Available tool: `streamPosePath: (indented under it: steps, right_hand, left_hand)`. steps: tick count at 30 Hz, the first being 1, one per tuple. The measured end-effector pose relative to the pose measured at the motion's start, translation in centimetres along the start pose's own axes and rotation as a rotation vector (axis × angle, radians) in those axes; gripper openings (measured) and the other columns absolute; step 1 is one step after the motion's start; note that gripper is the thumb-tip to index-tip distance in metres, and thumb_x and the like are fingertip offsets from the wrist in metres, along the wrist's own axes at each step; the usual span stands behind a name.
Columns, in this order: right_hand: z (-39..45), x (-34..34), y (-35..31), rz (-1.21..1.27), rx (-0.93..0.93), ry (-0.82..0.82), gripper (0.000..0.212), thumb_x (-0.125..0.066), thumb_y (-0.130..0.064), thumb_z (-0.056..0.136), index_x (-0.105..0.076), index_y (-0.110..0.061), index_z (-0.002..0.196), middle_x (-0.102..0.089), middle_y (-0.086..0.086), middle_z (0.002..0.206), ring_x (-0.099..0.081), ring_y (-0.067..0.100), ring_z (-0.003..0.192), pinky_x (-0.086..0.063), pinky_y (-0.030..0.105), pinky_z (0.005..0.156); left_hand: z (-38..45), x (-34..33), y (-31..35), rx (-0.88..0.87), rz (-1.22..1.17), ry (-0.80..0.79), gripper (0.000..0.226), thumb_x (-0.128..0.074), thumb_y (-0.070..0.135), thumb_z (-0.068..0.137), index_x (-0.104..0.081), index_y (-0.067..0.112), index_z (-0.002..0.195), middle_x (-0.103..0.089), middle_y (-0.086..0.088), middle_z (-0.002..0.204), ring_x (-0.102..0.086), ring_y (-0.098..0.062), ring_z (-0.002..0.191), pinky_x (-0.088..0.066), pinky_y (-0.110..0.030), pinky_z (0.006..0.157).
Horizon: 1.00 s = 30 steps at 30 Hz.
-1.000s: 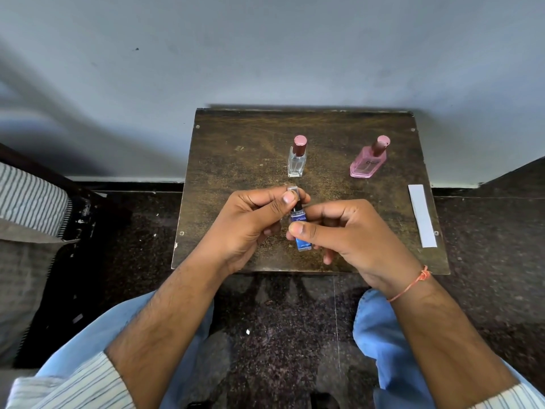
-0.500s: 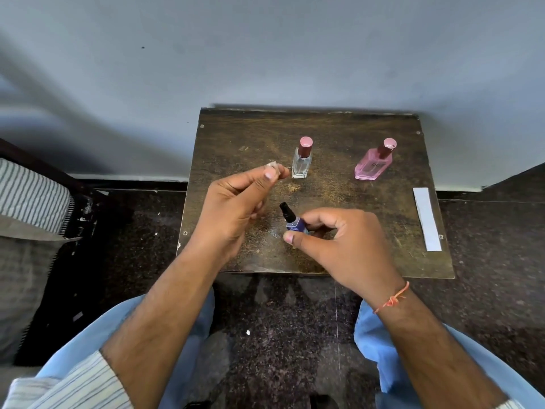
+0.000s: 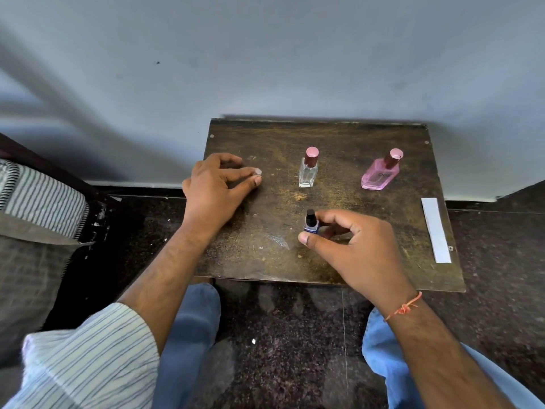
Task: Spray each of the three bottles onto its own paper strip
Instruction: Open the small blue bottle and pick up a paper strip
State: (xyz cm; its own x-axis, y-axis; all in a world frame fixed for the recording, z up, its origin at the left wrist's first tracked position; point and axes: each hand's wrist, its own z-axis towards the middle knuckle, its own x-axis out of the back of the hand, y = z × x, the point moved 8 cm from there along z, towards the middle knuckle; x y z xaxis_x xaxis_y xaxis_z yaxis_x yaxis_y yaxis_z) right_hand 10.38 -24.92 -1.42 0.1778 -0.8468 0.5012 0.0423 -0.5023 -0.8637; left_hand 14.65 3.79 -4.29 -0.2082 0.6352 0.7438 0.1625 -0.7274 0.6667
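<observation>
The right hand (image 3: pixel 358 246) pinches the blue bottle (image 3: pixel 311 224) at frame centre, the left hand (image 3: pixel 216 184) sets its cap (image 3: pixel 258 171) on the table (image 3: pixel 339 261) — next, bring the strip (image 3: pixel 436 230) at the right edge close and aim the nozzle squarely.

We see soft, even daylight, moderately bright. The wall (image 3: pixel 295 54) carries broad diagonal shadow bands at its left. The table (image 3: pixel 339 137) casts a thin shadow along its far edge, and its top shows a faint sheen. Edges bow from the wide lens. The sleeve (image 3: pixel 88 358) and lower corners look soft.
</observation>
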Motion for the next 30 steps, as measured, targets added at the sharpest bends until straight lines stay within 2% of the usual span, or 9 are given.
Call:
streamPosePath:
  steps: [2,4,7,11,19,23,26,28,30]
  right_hand:
    - [0.2,0.3,0.2,0.004,0.008,0.015,0.029,-0.098,-0.032,0.080,-0.087,-0.030,0.107,-0.078,-0.025,0.092,-0.072,-0.004,0.086,-0.046,0.001,0.072]
    - [0.5,0.5,0.3,0.004,0.014,0.013,0.028,-0.098,-0.028,0.080,-0.086,-0.030,0.106,-0.077,-0.023,0.097,-0.072,-0.001,0.087,-0.047,0.002,0.073]
    - [0.7,0.3,0.6,-0.009,0.006,-0.016,0.027,-0.098,-0.027,0.081,-0.086,-0.031,0.105,-0.077,-0.022,0.100,-0.072,-0.001,0.092,-0.046,0.002,0.076]
    - [0.6,0.0,1.1,-0.050,-0.008,-0.052,0.027,-0.097,-0.028,0.081,-0.087,-0.032,0.106,-0.078,-0.025,0.104,-0.066,-0.016,0.100,-0.042,-0.002,0.077]
    - [0.5,-0.5,1.7,-0.057,-0.042,-0.074,0.029,-0.097,-0.027,0.081,-0.086,-0.035,0.108,-0.080,-0.025,0.104,-0.070,-0.013,0.096,-0.044,-0.001,0.078]
    - [0.5,-0.6,2.0,-0.061,-0.076,-0.111,0.037,-0.097,-0.023,0.081,-0.085,-0.037,0.113,-0.080,-0.023,0.103,-0.072,-0.012,0.092,-0.045,-0.001,0.078]
    - [0.7,0.3,2.0,-0.111,-0.088,-0.126,0.045,-0.097,-0.022,0.080,-0.082,-0.042,0.118,-0.077,-0.024,0.087,-0.070,-0.008,0.086,-0.043,0.000,0.071]
    - [1.0,1.6,1.9,-0.122,-0.090,-0.105,0.045,-0.098,-0.021,0.080,-0.081,-0.041,0.116,-0.075,-0.027,0.083,-0.069,-0.005,0.086,-0.043,0.000,0.069]
    - [1.3,3.3,2.0,-0.110,-0.102,-0.070,0.040,-0.098,-0.020,0.079,-0.080,-0.038,0.111,-0.076,-0.027,0.089,-0.070,0.000,0.082,-0.046,0.002,0.068]
  left_hand:
    - [0.2,-0.4,-0.4,0.010,0.059,0.004,0.022,-0.076,0.070,0.087,-0.080,0.059,0.106,-0.058,0.030,0.134,-0.041,-0.004,0.131,-0.031,-0.044,0.100]
    - [0.3,-0.6,-0.6,0.015,0.072,0.012,0.024,-0.075,0.073,0.087,-0.079,0.061,0.106,-0.055,0.032,0.137,-0.033,-0.001,0.130,-0.026,-0.043,0.099]
    - [0.2,-0.5,-0.8,0.020,0.059,0.015,0.023,-0.074,0.074,0.087,-0.077,0.063,0.107,-0.053,0.032,0.141,-0.035,-0.005,0.136,-0.029,-0.044,0.102]
    - [0.1,-0.5,-0.9,0.013,0.076,0.005,0.027,-0.073,0.074,0.088,-0.078,0.061,0.111,-0.054,0.028,0.147,-0.037,-0.012,0.143,-0.030,-0.044,0.103]
    - [0.1,0.0,-1.2,0.010,0.058,0.009,0.026,-0.077,0.076,0.083,-0.072,0.068,0.106,-0.053,0.030,0.149,-0.037,-0.010,0.144,-0.030,-0.045,0.105]
    - [0.2,0.1,-1.1,0.018,0.140,-0.048,0.053,-0.080,0.073,0.082,-0.076,0.051,0.129,-0.051,0.023,0.153,-0.038,-0.016,0.148,-0.030,-0.045,0.108]
    - [-0.2,1.3,0.5,0.020,0.128,-0.043,0.061,-0.084,0.065,0.083,-0.074,0.040,0.138,-0.052,0.019,0.155,-0.040,-0.018,0.150,-0.033,-0.049,0.115]
    - [-1.4,2.5,2.4,-0.029,0.014,-0.004,0.056,-0.086,0.057,0.087,-0.074,0.038,0.138,-0.057,0.018,0.150,-0.047,-0.010,0.145,-0.039,-0.041,0.119]
    - [-3.6,3.1,4.6,-0.076,-0.118,-0.003,0.045,-0.084,0.050,0.092,-0.075,0.039,0.135,-0.063,0.018,0.141,-0.054,0.009,0.132,-0.045,-0.018,0.111]
